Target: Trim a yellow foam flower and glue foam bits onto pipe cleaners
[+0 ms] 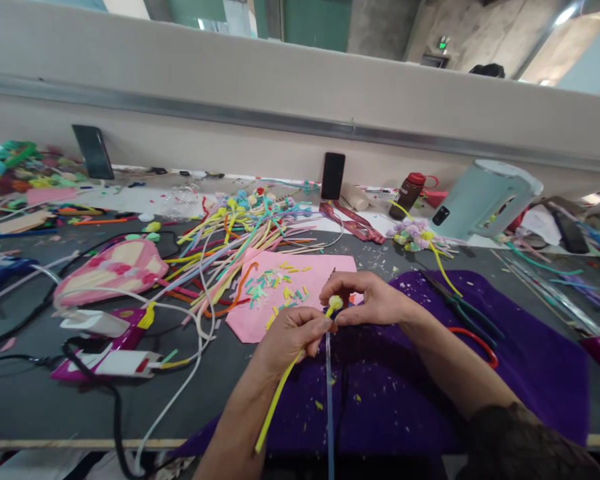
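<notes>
My left hand [290, 337] is closed around a yellow pipe cleaner [275, 403] whose long tail hangs down toward me. My right hand [365, 300] pinches the coiled, fuzzy yellow tip [335, 303] of that pipe cleaner between thumb and fingers. A thin pale blue stem [329, 393] runs down from between the two hands. Both hands hover over a purple cloth [530, 360], just in front of a pink sheet [300, 280] strewn with small cut bits.
A heap of coloured pipe cleaners [240, 233] lies behind the pink sheet. Pliers [460, 307] rest on the cloth to the right. A pink heart-shaped piece [115, 267], cables and a glue gun [105, 333] sit left. A phone [333, 175], bottle [407, 193] and kettle [485, 197] stand at the back.
</notes>
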Demonstrator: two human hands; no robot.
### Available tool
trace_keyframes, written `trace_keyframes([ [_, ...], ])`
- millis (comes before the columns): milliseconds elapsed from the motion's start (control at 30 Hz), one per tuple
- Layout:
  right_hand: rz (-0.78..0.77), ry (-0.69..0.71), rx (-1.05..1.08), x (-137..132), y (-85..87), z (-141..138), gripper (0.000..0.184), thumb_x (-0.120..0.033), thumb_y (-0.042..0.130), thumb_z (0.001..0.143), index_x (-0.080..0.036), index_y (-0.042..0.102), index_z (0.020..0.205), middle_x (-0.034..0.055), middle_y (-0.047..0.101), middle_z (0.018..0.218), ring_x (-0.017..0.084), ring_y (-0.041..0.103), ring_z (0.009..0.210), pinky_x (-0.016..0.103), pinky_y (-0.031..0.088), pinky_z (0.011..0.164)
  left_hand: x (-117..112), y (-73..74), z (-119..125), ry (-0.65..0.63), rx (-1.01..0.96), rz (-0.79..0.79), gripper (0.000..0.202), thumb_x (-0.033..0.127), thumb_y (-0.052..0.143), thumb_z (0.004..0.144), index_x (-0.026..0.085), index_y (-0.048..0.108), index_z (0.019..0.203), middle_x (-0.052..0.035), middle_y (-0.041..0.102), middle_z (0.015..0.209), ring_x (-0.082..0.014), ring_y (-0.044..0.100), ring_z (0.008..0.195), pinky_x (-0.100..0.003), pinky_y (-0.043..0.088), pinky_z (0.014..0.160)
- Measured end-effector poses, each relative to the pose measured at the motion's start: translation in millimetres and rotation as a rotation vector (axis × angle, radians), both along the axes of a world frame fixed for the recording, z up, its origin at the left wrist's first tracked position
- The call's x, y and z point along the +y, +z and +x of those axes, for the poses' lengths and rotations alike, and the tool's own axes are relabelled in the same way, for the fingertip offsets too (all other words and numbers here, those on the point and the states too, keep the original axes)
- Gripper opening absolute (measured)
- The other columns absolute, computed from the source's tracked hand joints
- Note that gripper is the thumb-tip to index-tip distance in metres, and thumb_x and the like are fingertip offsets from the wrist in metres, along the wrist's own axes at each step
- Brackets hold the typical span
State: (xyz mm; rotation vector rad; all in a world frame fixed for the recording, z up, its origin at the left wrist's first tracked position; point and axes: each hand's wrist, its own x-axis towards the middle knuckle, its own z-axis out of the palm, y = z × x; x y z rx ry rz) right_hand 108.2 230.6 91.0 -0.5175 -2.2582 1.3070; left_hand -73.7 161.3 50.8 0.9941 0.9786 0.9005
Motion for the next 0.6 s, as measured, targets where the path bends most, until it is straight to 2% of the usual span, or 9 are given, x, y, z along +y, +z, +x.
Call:
trace_keyframes([
  [133, -0.020, -0.005, -0.007, -1.0, 0.8, 0.0, 0.027, -0.025, 0.072, 0.073, -0.015, 0.063, 0.096, 0.0035, 0.063, 0.091, 0.012, 0.055, 0.075, 0.026, 0.047, 0.068, -0.4, 2.5, 1.5, -0.007, 0.013, -0.017, 0.041, 0.054, 0.072, 0.059, 0.014, 0.063, 0.057, 0.0043, 0.045, 0.033, -0.0042, 0.028, 0.030, -0.020, 0.017, 0.037],
  [500, -0.039, -0.032, -0.016, -3.0, 2.6, -1.0, 0.020, -0.021, 0.071, 0.072, -0.014, 0.062, 0.089, 0.0010, 0.060, 0.084, 0.011, 0.054, 0.071, 0.026, 0.046, 0.066, -1.7, 1.5, 2.1, 0.016, 0.047, 0.002, 0.037, 0.050, 0.071, 0.063, 0.013, 0.066, 0.060, 0.0048, 0.044, 0.034, -0.0038, 0.027, 0.030, -0.019, 0.015, 0.036],
  [600, -0.040, -0.025, 0.001, -1.5, -0.4, -0.2, 0.030, -0.022, 0.072, 0.072, -0.016, 0.062, 0.100, 0.0020, 0.062, 0.089, 0.011, 0.056, 0.074, 0.026, 0.046, 0.067, -0.6, -0.1, 1.4, 0.015, 0.033, -0.002, 0.038, 0.051, 0.071, 0.063, 0.013, 0.065, 0.061, 0.0050, 0.045, 0.034, -0.0035, 0.027, 0.029, -0.019, 0.015, 0.035],
])
